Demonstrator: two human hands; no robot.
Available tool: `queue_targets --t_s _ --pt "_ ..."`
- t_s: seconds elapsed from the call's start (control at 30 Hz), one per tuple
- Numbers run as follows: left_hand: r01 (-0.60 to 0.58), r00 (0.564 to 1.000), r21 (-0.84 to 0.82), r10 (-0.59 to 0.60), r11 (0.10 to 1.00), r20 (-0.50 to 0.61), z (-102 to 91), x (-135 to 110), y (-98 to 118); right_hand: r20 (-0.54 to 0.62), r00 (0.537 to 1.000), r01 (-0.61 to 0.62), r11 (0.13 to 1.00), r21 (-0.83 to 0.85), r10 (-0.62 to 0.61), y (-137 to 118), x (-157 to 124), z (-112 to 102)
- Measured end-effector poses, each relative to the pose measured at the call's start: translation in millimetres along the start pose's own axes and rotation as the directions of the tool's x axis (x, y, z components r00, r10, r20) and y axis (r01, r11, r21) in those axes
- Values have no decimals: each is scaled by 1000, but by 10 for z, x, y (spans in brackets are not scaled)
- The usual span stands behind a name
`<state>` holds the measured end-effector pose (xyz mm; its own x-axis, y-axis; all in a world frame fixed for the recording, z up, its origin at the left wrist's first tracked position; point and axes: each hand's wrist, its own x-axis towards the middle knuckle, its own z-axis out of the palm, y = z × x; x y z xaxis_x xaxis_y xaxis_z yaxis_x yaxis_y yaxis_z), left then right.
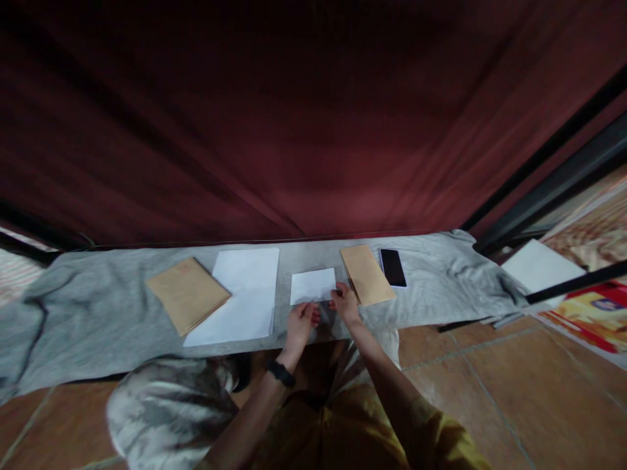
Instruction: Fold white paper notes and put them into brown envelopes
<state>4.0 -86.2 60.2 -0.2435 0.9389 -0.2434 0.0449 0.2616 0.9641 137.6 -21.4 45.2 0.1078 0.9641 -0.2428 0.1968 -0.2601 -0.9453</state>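
Observation:
A small folded white sheet lies on the grey cloth in front of me. My left hand pinches its near edge with curled fingers. My right hand grips the sheet's near right corner, fingers closed on the paper. A black band sits on my left wrist. A brown envelope lies just right of the sheet, touching my right hand.
A stack of white paper and a second brown envelope lie to the left. A black phone rests beside the right envelope. A dark red curtain hangs behind. Tiled floor, a white sheet and printed packaging are at the right.

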Motion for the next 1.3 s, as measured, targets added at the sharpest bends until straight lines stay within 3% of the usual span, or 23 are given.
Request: queue_targets --t_s 0.1,0.13,0.2,0.27,0.37,0.5,0.6,0.67,0.73,0.87,0.97,1.3 --pt "-201 979 257 203 945 21 -20 -63 -23 13 1000 4 997 -75 -3 26 -5 -19" --pt "-299 952 402 298 865 69 -22 -79 -38 20 1000 5 995 -102 -3 31 -7 -23" --pt "-446 880 672 427 592 208 -20 -104 -90 39 999 14 987 -161 -8 33 -7 -32" --pt "-476 844 803 443 358 302 -10 -118 -163 55 998 31 972 -231 -18 25 -1 -45" --pt "-453 842 865 423 218 334 16 -121 -260 54 997 70 932 -355 -54 -3 5 -72" --pt "-432 838 887 437 164 327 58 -110 -302 15 992 118 857 -501 -127 -33 -38 -111" --pt "-426 831 894 451 137 327 77 -103 -313 10 956 223 709 -669 -292 -22 -127 -110" --pt "-428 828 895 452 124 332 73 -97 -337 101 888 368 563 -740 -448 6 -207 -72" --pt "-445 821 888 448 113 354 56 -91 -377 241 809 524 472 -708 -537 49 -296 -5" --pt "-496 786 863 470 92 402 6 -85 -452 461 686 707 366 -606 -563 176 -442 100" --pt "-486 782 869 492 97 383 -28 -97 -463 464 686 696 320 -643 -560 281 -485 58" --pt "-399 830 910 467 116 304 -244 -235 -398 459 646 665 155 -731 -610 477 -487 -292"
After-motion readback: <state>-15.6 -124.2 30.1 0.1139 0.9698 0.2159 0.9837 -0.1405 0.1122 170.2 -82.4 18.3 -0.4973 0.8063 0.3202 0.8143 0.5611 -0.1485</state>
